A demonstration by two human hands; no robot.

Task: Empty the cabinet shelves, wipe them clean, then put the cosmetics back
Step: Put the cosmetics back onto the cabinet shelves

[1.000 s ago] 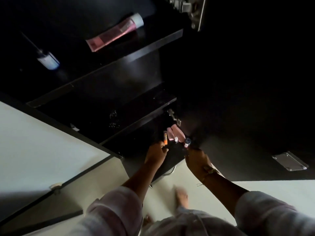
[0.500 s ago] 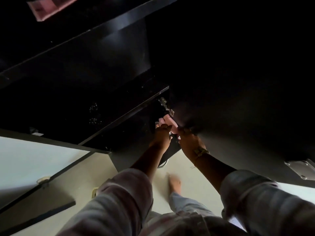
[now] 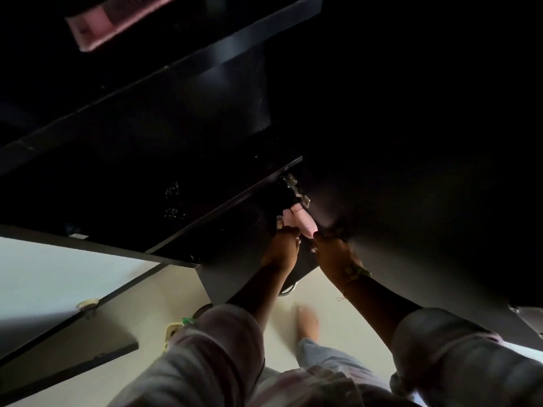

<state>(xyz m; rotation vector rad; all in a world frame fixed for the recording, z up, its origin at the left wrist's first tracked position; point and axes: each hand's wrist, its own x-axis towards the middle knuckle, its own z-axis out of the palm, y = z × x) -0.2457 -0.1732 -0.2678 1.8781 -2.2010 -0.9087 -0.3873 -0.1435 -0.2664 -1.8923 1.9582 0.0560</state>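
Two small pink cosmetic tubes [image 3: 302,220] lie at the right end of the dark cabinet's lowest shelf [image 3: 235,230], just under a metal door hinge [image 3: 295,189]. My left hand [image 3: 282,248] reaches in and closes on their near ends, with a small white-capped item at its fingertips. My right hand [image 3: 332,254] touches the tubes from the right; its fingers are curled and partly hidden in shadow. A larger pink tube [image 3: 97,27] lies on the top shelf at the upper left, blurred.
The open dark cabinet door [image 3: 411,201] fills the right side, close to my right arm. The middle shelf [image 3: 164,198] holds faint small clear items. Below is pale floor [image 3: 323,292], my bare foot [image 3: 307,321] and a dark board [image 3: 73,351] at the lower left.
Both hands moved deeper into the lowest shelf and closed in on the pink tubes. The orange item and blue-capped bottle seen a second ago are no longer visible. The view tilted down.
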